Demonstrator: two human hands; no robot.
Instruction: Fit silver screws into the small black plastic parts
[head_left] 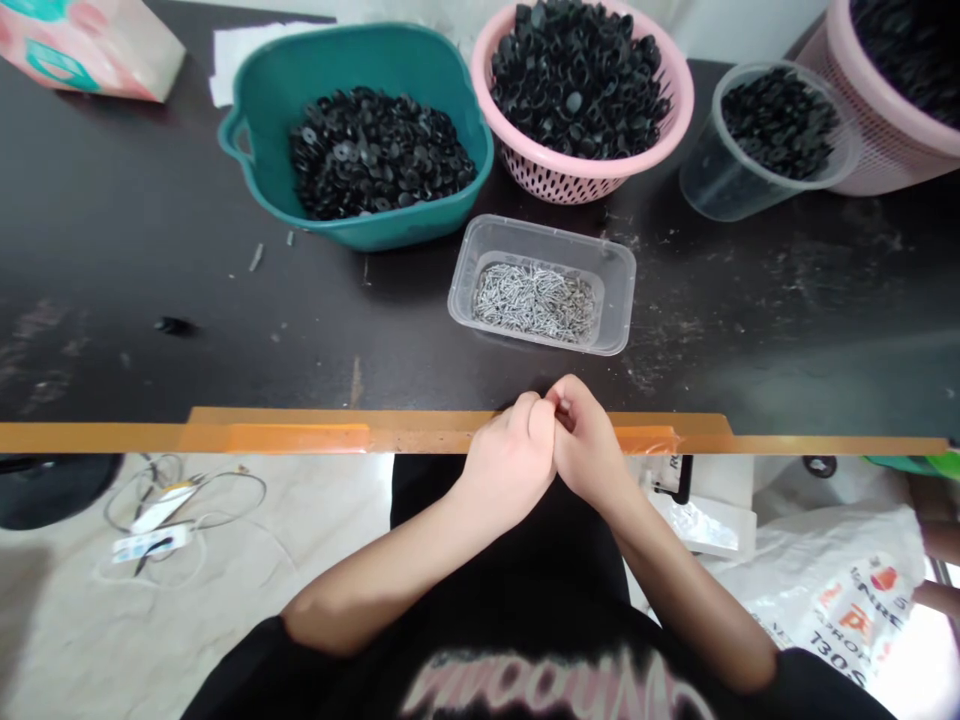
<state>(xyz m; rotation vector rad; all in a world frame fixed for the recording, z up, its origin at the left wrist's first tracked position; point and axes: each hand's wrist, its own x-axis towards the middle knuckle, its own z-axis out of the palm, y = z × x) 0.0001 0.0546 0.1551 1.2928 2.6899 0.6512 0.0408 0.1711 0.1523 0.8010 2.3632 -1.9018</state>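
Both hands are together at the front edge of the dark counter [225,340], just above an orange strip [300,437]. The fingers [570,410] of the right hand [589,445] are curled closed and press against the fingertips [534,402] of the left hand [510,460]. They seem to pinch something very small, but the fingers hide it, so I cannot tell what it is. Behind the hands, near the middle of the counter, stands a clear plastic tub [525,235] of short metal nails [534,300]. Toward the back edge are a teal basin [247,140] of black rubber washers [382,150], a pink perforated basket [555,170] of black caps [577,80], and a clear cup [720,170] of small black pieces [780,122]. All these containers are still well filled, and no finished piece can be seen on the counter.
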